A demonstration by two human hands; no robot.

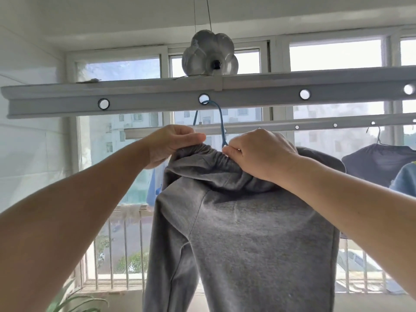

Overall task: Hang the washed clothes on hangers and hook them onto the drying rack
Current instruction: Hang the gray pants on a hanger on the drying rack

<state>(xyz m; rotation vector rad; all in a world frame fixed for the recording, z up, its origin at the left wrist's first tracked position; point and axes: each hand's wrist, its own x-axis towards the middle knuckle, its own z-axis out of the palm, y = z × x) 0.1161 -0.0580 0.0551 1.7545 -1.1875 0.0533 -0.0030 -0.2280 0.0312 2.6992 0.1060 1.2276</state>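
Grey sweatpants [243, 233] hang from a blue hanger [219, 118] whose hook sits in a round hole of the near drying rack bar [157, 102]. Both hands are raised at the gathered elastic waistband. My left hand [173, 145] pinches the waistband's left part between thumb and fingers. On the right of the hanger's stem, my right hand [258, 152] grips the waistband. The hanger's body is hidden under the cloth.
A second rack bar [315, 126] runs behind, carrying a dark garment [378, 163] on a hanger at the right and a light blue garment [405, 179] at the edge. A pulley housing [209, 55] sits on the near bar. Windows with railings lie ahead; a plant [74, 300] stands lower left.
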